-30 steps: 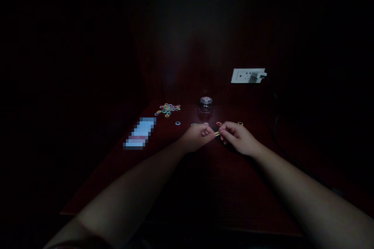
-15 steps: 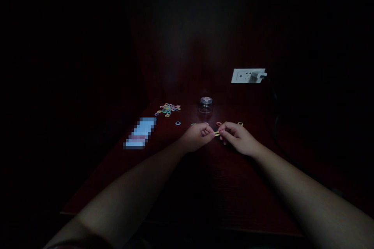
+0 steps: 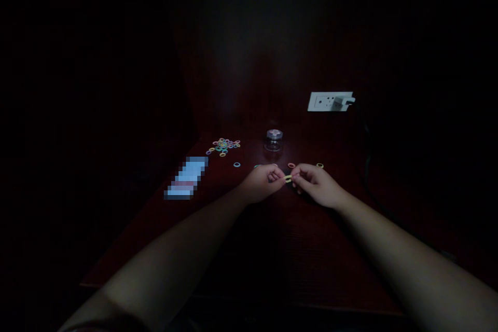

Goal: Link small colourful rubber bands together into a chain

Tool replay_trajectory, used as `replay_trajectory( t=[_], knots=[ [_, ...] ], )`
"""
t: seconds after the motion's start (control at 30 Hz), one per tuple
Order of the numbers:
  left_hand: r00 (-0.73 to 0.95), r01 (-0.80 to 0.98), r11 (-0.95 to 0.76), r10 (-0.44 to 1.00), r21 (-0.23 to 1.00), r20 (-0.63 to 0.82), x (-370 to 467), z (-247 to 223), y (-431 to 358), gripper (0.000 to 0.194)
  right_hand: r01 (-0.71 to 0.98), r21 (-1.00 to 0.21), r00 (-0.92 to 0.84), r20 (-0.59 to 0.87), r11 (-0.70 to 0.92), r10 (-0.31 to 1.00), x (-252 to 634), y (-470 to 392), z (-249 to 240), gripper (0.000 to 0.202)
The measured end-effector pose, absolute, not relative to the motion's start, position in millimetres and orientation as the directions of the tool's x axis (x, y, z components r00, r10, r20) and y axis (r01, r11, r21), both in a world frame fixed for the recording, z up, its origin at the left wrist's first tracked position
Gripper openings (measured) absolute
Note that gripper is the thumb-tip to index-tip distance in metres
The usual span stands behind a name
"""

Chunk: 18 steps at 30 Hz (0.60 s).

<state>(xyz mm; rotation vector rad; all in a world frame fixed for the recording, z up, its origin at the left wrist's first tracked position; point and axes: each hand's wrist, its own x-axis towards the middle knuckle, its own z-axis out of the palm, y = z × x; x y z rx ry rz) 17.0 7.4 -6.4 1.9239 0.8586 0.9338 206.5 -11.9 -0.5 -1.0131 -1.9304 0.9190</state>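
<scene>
Between my two hands is a small yellow hair tie (image 3: 288, 177), a thin ring. My left hand (image 3: 264, 182) pinches its left side between thumb and finger, and my right hand (image 3: 317, 184) pinches its right side. Just beyond the hands lies a row of single hair ties: a blue hair tie (image 3: 237, 165) at the left, a red hair tie (image 3: 291, 165) behind the right fingertips and a yellow hair tie (image 3: 319, 165) at the right. Others in this row are partly hidden by my left hand. A pile of mixed-colour hair ties (image 3: 223, 145) lies farther back on the left.
A clear lidded jar (image 3: 274, 141) stands at the back of the dark red table (image 3: 311, 259). To the left lies a pixelated, bright flat rectangle (image 3: 187, 178). A white wall socket (image 3: 330, 101) holds a plug, with a dark cable (image 3: 367, 166) running down at the right.
The yellow hair tie between my fingers shows a slightly wider opening and a different tilt. Both hands stay in nearly the same place, and the other things have not moved.
</scene>
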Motion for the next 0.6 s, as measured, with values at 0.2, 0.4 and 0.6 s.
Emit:
replay_trajectory(
  t=[0.2,0.4,0.6],
  knots=[
    [0.495,0.217,-0.449,0.816,0.867,0.299,16.8,-7.8,9.1,0.015,0.299,-0.857,-0.412,0.281,0.420,0.867,204.8,-12.9,2.1,0.024],
    [0.505,0.215,-0.480,0.800,0.851,0.324,15.0,-6.0,8.8,0.017,0.286,-0.865,-0.430,0.268,0.412,0.862,205.5,-12.6,2.0,0.023],
    [0.513,0.214,-0.486,0.794,0.847,0.326,15.5,-7.7,9.2,0.019,0.254,-0.876,-0.424,0.280,0.409,0.862,205.7,-10.7,-2.2,0.022]
  ],
)
